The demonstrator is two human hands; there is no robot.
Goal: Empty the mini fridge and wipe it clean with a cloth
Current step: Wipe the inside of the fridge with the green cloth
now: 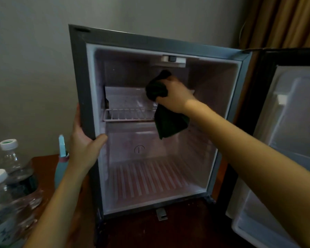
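Note:
The mini fridge (79, 72) stands open on a wooden surface, its white inside bare except for a wire shelf (127, 115) halfway up. My right hand (175, 95) reaches into the upper compartment and grips a dark green cloth (168, 120), bunched above my fingers and hanging down below them over the shelf's right end. My left hand (84, 140) grips the fridge's left front edge, thumb on the inner rim, fingers round the outer side.
The fridge door (284, 140) is swung wide open on the right. Several clear water bottles (9, 176) and a pale blue bottle (61, 165) stand on the wooden top (150, 233) left of the fridge. A curtain (284, 22) hangs behind at the right.

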